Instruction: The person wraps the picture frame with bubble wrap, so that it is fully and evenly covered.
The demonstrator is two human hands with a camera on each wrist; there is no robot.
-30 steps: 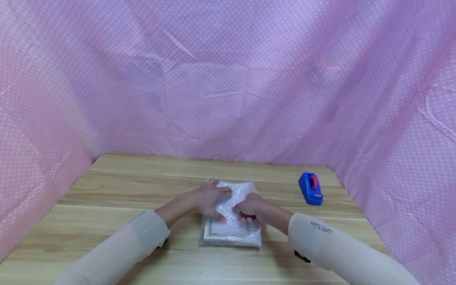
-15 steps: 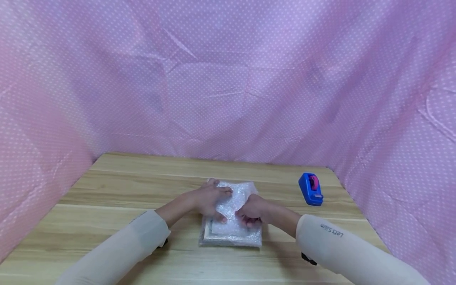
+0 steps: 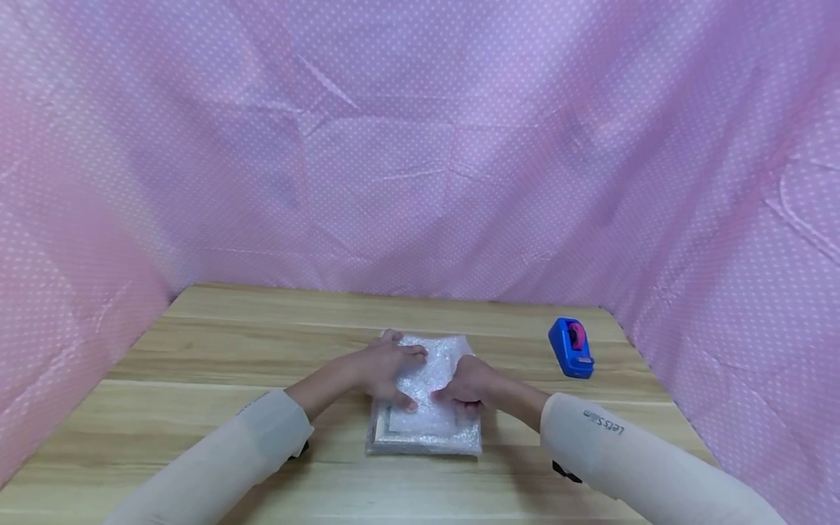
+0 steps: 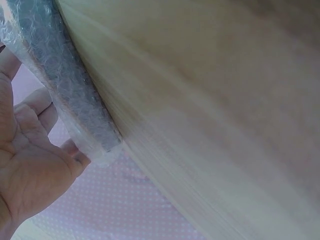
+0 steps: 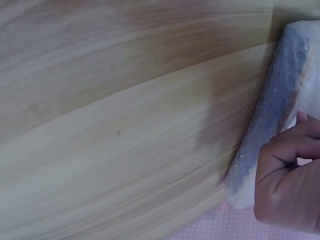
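A flat, squarish package in clear bubble wrap point(image 3: 426, 442) lies on the table in the head view. A pale border, like a frame's edge, shows through its near side. My left hand point(image 3: 386, 368) rests on its left part with fingers spread; in the left wrist view the palm point(image 4: 35, 165) faces the wrapped side edge. On the right part of the package, my right hand point(image 3: 469, 382) presses with curled fingers, the thumb tip against the wrap. The right wrist view shows the curled hand point(image 5: 290, 185) at the wrapped edge point(image 5: 272, 105); nothing held is visible.
A blue tape dispenser point(image 3: 572, 348) with a pink tape core stands at the right rear of the wooden table point(image 3: 216, 343). Pink dotted cloth point(image 3: 420, 219) hangs behind and at both sides of the table.
My right hand has shifted slightly to the right on the wrap since one second ago, its forearm moving right too. The left hand and the package stay in place.
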